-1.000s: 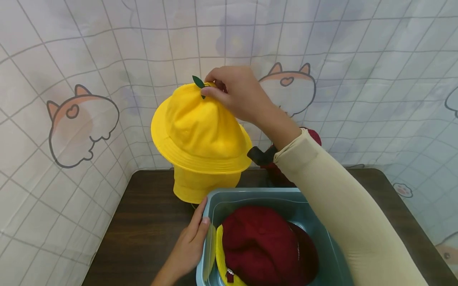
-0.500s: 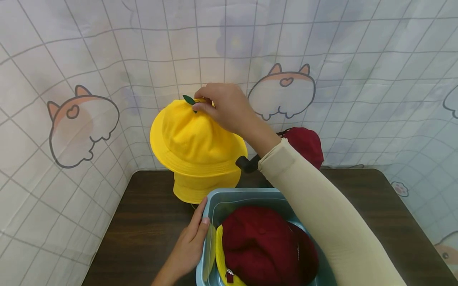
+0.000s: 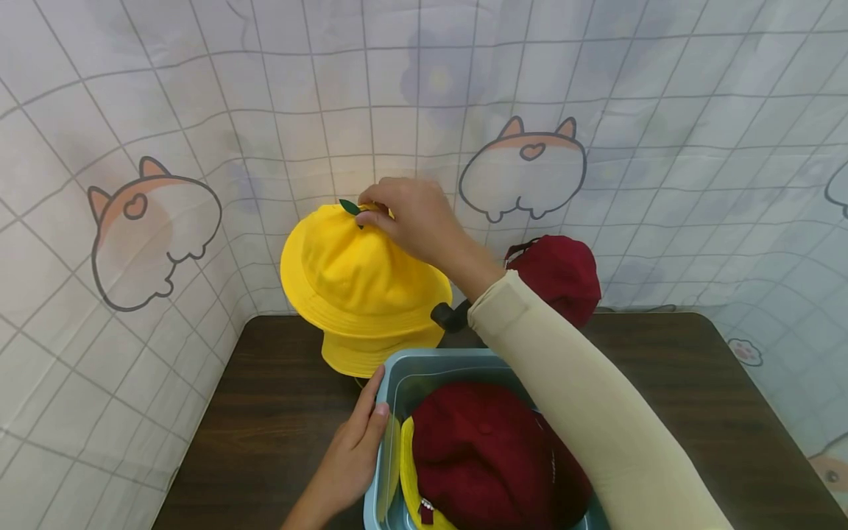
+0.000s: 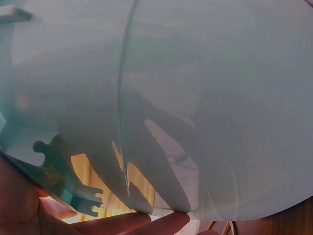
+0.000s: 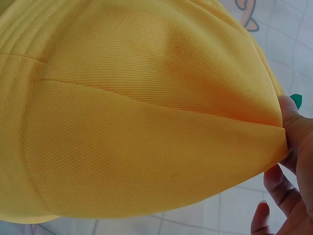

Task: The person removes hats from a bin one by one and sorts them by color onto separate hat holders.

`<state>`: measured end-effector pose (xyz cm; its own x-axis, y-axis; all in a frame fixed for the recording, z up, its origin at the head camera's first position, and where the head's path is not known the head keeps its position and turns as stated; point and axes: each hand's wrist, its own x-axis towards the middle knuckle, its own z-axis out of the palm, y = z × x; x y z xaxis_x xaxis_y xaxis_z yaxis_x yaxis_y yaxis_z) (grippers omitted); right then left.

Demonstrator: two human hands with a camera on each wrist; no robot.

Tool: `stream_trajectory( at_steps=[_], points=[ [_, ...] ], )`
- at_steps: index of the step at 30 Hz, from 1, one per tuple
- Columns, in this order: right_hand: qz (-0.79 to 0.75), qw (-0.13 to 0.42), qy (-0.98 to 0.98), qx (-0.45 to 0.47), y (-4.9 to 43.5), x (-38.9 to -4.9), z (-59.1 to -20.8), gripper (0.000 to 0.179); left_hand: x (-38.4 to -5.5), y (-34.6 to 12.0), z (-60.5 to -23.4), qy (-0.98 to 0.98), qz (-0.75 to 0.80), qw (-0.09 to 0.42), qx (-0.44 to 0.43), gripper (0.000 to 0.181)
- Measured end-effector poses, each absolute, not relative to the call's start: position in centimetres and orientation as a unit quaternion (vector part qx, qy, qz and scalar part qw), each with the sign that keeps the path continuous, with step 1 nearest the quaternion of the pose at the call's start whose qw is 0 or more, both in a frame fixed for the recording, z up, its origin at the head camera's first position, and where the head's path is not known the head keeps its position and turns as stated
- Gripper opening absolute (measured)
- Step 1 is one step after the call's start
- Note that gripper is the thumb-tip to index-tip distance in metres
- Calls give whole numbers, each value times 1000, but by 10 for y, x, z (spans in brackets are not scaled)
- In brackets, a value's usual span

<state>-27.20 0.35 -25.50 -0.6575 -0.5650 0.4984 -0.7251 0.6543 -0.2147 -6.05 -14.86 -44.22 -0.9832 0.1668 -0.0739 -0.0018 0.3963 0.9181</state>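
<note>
My right hand (image 3: 414, 221) pinches the crown of a yellow bucket hat (image 3: 358, 272) beside the small green leaf (image 3: 349, 207) on its top. In the right wrist view the cloth of this bucket hat (image 5: 146, 122) is drawn to a point at the fingers. Its brim overlaps a second yellow hat (image 3: 371, 353) just below. My left hand (image 3: 347, 449) rests against the left side of a blue plastic bin (image 3: 457, 353), fingers extended along the wall (image 4: 244, 98). Inside the bin lie a maroon cap (image 3: 490, 449) and a yellow hat (image 3: 408, 464) partly under it.
Another maroon cap (image 3: 563, 276) stands at the back right, partly behind the right forearm. A dark wooden table (image 3: 225, 434) carries everything. White grid-patterned cloth (image 3: 424, 81) with cartoon animals hangs close behind and at both sides.
My right hand has lowered the yellow bucket hat over the second yellow hat, uncovering more of the maroon cap at the back. The left hand and the bin stay in place.
</note>
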Motion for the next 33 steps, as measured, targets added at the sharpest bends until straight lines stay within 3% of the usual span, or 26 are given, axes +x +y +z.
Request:
stream_trajectory(
  at_steps=[33],
  points=[
    [198, 108, -919, 325, -6, -276, -300, 29, -60, -149, -442, 823, 560, 78, 52, 53]
  ],
)
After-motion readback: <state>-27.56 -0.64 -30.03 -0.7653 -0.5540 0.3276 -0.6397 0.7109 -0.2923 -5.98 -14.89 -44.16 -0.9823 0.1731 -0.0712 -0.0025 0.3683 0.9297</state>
